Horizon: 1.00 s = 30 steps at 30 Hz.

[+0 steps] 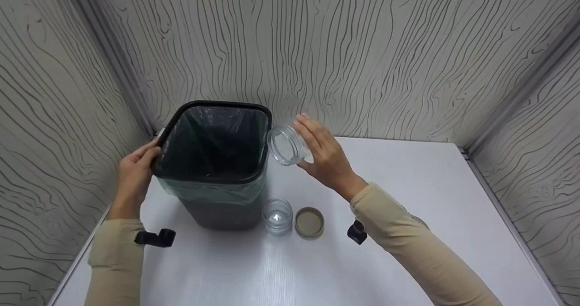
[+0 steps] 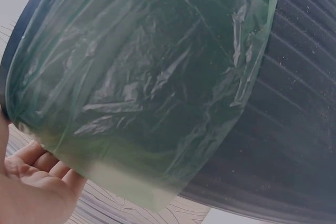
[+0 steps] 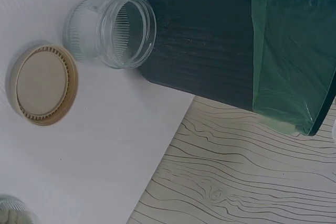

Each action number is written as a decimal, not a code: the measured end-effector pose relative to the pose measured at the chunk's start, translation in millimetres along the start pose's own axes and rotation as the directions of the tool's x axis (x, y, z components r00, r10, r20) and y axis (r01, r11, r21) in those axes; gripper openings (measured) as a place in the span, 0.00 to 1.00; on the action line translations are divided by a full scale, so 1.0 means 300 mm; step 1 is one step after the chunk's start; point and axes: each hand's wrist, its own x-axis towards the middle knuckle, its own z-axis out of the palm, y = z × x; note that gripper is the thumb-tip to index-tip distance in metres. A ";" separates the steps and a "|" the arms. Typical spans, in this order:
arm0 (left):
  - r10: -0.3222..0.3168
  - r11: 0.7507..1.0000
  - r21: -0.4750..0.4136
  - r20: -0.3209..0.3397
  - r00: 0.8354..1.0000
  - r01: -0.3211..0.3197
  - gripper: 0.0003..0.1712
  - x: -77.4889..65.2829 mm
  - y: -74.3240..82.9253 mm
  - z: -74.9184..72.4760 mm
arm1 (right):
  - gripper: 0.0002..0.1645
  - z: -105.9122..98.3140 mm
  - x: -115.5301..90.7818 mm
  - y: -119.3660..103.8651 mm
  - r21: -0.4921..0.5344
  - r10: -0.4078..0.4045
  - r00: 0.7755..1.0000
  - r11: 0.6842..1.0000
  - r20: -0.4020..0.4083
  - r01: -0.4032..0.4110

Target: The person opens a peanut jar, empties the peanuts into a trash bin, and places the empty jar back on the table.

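A dark trash bin (image 1: 217,215) stands on the table, lined with a green plastic bag (image 2: 136,77) folded over its black rim. My left hand (image 1: 136,172) grips the rim on its left side, thumb on top and fingers underneath. In my right hand (image 1: 328,161) is a clear glass jar (image 1: 285,145), tipped sideways with its mouth facing the bin, right at the bin's right rim. No lid is on this jar. A second open glass jar (image 3: 113,30) stands upright beside the bin's base. Next to it lies a tan lid (image 1: 309,223), inner side up.
Another glass jar (image 3: 13,213) with pale contents shows at the lower left corner of the right wrist view; in the head view the right sleeve mostly hides it. Wood-grain patterned panels (image 1: 317,47) enclose the white table (image 1: 408,170) at the back and sides.
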 end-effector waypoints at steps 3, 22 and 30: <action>0.002 1.000 0.007 0.002 1.000 -0.002 0.32 0.000 0.001 0.003 | 0.51 -0.004 -0.014 -0.002 0.001 0.017 1.000 1.000 0.001 -0.017; -0.010 0.999 -0.037 0.021 1.000 0.011 0.33 -0.001 -0.003 -0.003 | 0.55 -0.026 -0.147 -0.021 0.096 0.154 0.988 0.983 0.014 -0.154; -0.031 0.999 -0.040 -0.002 1.000 0.031 0.33 0.000 0.000 -0.003 | 0.56 -0.044 -0.189 -0.030 0.110 0.243 0.970 0.963 0.028 -0.244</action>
